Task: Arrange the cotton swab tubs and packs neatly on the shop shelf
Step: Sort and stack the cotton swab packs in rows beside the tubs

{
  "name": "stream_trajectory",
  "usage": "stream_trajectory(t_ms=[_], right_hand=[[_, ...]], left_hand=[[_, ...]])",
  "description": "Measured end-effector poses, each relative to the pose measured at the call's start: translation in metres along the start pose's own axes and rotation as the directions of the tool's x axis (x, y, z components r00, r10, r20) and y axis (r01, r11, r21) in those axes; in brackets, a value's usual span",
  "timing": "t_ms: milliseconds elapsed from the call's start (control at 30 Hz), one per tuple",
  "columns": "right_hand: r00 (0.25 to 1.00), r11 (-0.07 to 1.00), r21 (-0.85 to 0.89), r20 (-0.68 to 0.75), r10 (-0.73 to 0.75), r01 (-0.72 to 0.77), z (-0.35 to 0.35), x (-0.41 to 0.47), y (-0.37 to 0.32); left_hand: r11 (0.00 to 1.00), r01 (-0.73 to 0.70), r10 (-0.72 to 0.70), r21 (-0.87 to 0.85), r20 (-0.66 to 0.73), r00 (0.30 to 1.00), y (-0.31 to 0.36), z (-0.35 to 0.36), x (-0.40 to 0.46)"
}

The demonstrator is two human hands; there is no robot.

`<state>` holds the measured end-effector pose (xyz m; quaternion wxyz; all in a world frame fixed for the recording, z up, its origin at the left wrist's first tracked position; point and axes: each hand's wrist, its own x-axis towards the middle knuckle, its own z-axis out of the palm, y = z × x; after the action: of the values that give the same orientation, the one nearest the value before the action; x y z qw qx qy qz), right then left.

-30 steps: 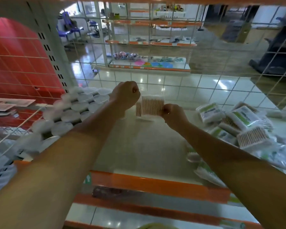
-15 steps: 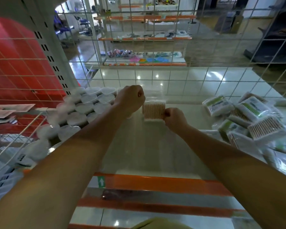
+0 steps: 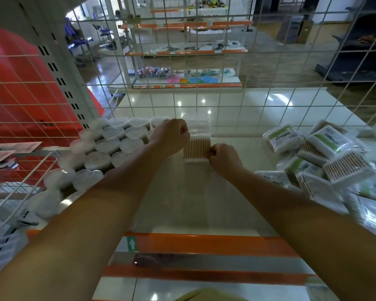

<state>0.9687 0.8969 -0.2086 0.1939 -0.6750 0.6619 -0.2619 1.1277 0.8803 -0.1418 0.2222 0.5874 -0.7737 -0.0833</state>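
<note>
Head view: pack of cotton swabs lowered to the shelf, both grips closed on it.
I see the left hand pinching the pack's upper left edge and the right hand its lower right corner; a second ago it hung higher. It now stands upright near the back mesh, the tubs left of the grip, loose packs well right. I judge release is next.
</note>
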Motion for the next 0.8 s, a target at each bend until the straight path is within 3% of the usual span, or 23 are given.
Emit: stream_trajectory(t_ms=[333, 800], right_hand=[[0.999, 1.000, -0.004, -0.041, -0.014, 0.013, -0.011, 0.000, 0.000], [0.973, 0.996, -0.078, -0.231, 0.031, -0.050, -0.111, 0.005, 0.055]], left_hand=[[0.995, -0.056, 0.058, 0.079, -0.022, 0.998, 0.018, -0.001, -0.001], [0.985, -0.162, 0.162, 0.063, 0.010, 0.987, 0.111, 0.044, 0.024]])
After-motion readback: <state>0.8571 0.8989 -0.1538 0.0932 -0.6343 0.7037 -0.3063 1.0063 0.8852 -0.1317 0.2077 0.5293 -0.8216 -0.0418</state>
